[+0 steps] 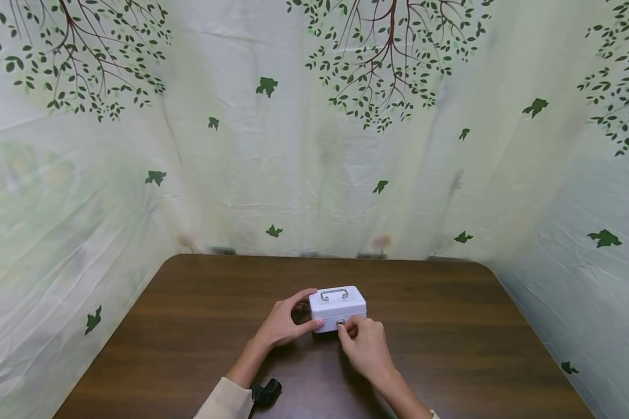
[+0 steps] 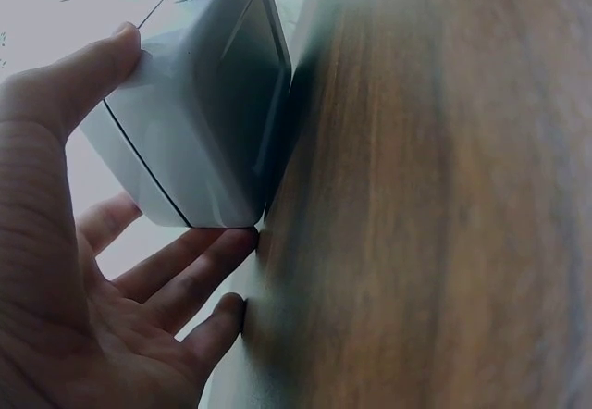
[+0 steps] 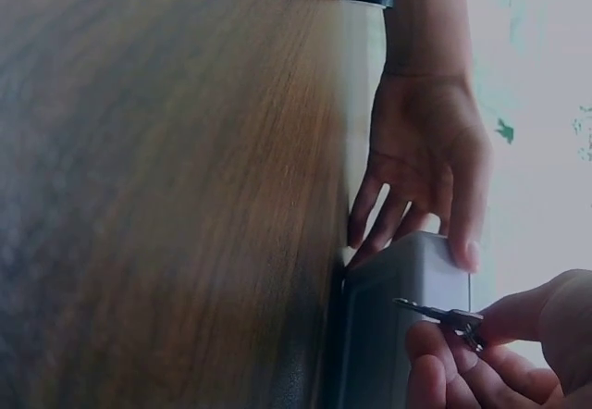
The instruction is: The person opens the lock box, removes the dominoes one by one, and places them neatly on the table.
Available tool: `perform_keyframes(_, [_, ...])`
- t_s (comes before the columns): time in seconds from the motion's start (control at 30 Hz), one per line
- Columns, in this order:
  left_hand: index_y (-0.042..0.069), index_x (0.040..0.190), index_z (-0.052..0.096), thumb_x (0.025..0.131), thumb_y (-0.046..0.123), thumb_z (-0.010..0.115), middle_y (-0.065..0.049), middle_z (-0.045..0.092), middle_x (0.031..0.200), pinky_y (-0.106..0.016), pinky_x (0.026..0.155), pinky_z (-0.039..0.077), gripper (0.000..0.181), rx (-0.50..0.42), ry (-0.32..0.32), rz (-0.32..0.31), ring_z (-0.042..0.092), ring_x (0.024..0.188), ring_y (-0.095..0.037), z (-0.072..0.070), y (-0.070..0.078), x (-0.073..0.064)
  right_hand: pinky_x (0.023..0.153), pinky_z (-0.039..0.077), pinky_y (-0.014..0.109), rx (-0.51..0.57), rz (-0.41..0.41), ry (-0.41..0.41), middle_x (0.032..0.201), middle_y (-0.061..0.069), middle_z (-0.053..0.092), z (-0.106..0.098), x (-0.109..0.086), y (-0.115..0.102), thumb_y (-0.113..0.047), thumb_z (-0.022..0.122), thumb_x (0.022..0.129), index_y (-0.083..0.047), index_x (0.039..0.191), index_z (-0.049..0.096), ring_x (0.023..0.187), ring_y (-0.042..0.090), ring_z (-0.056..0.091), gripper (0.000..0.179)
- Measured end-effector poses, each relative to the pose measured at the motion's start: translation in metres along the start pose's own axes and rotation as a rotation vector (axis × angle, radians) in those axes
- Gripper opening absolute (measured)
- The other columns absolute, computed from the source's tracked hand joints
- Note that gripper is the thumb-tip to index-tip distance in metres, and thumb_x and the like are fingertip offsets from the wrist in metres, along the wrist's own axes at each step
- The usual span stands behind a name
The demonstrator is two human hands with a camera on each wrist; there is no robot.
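A small white cash box [image 1: 338, 308] sat on the dark wood surface [image 1: 188, 326], a little below the centre of the head view, with its metal carry handle [image 1: 334, 293] folded flat on the lid. The left hand [image 1: 283, 323] braced the box's left end, thumb on the front corner and fingers spread behind it; in the left wrist view that thumb [image 2: 88, 71] pressed the box's edge while the other fingers lay relaxed against the surface. The right hand [image 1: 366, 344] pinched a small key [image 3: 435, 313] at the lock [image 1: 340, 321] on the front face, and the right wrist view showed the key's shaft pointing at the box between curled fingertips [image 3: 427, 342].

The box looked rigid, painted sheet metal, smooth and probably slippery on the polished wood, and light enough to skid if pushed at the lock. Steadying it from the ends or the back, as the left hand did, seemed the sound hold; the top handle would suit lifting. The key appeared thin and easy to fumble, best held by its bow.

A dark object [image 1: 265, 391] lay near the left sleeve at the bottom of the head view.
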State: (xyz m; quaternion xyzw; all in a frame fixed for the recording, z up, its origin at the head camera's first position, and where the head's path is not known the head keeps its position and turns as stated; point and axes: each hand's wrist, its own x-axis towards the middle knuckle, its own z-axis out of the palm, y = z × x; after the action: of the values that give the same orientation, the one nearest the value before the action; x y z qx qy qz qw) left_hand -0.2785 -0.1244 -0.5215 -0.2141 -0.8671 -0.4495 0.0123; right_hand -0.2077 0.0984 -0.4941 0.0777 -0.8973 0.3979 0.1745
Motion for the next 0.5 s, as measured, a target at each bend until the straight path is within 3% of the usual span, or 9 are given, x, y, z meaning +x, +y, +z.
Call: perform_keyframes(0.5, [0.027, 0.149, 0.053, 0.084, 0.053, 0.081, -0.001, 0.07, 0.131, -0.05, 0.105, 0.05, 0.075, -0.009, -0.005, 0.005, 0.069, 0.116, -0.02, 0.0, -0.0009, 0.0009, 0.049, 0.049, 0.02, 0.13, 0.092, -0.059, 0.057, -0.009, 0.066, -0.0004, 0.0013, 0.0028, -0.014, 0.076, 0.09, -0.015, 0.07, 0.07, 0.05, -0.001, 0.059, 0.021])
